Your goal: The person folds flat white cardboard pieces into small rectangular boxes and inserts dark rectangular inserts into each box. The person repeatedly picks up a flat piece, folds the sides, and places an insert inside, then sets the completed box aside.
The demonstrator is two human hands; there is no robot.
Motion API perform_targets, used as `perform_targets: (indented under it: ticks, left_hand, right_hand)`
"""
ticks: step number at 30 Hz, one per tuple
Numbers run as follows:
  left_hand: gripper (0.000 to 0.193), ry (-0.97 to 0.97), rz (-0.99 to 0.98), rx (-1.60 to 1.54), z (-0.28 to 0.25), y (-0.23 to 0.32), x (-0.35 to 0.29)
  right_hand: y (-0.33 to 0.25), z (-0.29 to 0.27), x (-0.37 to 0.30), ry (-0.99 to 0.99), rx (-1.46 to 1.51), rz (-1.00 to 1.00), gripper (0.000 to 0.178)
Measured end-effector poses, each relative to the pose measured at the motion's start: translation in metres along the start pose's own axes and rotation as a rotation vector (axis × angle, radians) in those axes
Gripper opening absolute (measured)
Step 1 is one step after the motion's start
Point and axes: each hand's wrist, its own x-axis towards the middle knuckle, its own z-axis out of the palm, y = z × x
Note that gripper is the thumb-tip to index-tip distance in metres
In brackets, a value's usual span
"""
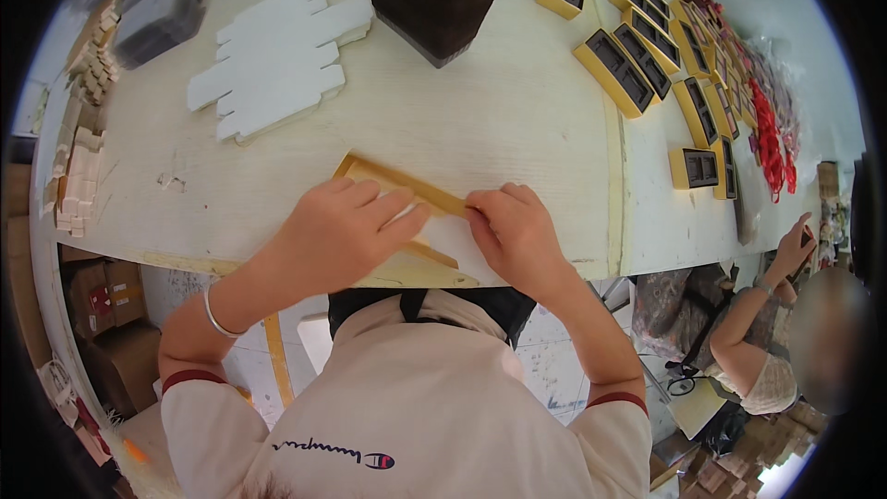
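Note:
A shallow gold cardboard box, partly folded up, lies at the table's front edge with its far wall standing. My left hand reaches over it from the left, fingers curled on its inside and slightly blurred. At its right end, my right hand pinches the corner between thumb and fingers. The hands hide much of the near side and the right end. Farther off to the left lies a stack of flat white box blanks with tabbed edges.
A tall stack of dark plastic inserts stands beyond the box. Rows of gold boxes with black inserts fill the right side, near red ribbons. Pale folded pieces line the left edge. Another person's arm shows at lower right.

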Motion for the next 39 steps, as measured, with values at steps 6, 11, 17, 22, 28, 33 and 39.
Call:
perform_targets:
  ticks: [6, 11, 17, 22, 28, 33, 39]
  left_hand:
    - [0.027, -0.028, -0.037, -0.214, 0.023, 0.007, -0.011]
    - [0.024, -0.032, 0.004, -0.456, 0.035, -0.018, -0.011]
    - [0.022, -0.012, -0.07, -0.502, 0.027, -0.028, -0.005]
    - [0.016, 0.098, -0.276, -0.541, 0.044, -0.01, -0.008]
    - [0.01, 0.114, -0.327, -0.568, 0.044, 0.003, 0.002]
    - [0.008, 0.058, -0.436, -0.657, 0.042, 0.002, 0.0]
    - [0.009, -0.014, -0.454, -0.707, 0.04, -0.003, 0.002]
  right_hand:
    - [-0.023, -0.004, -0.009, -0.159, 0.178, 0.229, 0.034]
    - [-0.001, -0.027, 0.007, -0.305, 0.026, -0.126, 0.051]
    - [0.006, -0.019, 0.025, -0.255, -0.04, -0.245, 0.03]
    - [-0.001, 0.01, 0.018, -0.135, 0.089, 0.001, 0.017]
    - [-0.008, 0.013, 0.014, -0.159, 0.04, 0.031, 0.023]
    - [-0.019, -0.011, 0.007, -0.205, 0.012, -0.07, 0.043]
    - [-0.011, -0.006, -0.012, -0.199, -0.268, -0.436, 0.043]
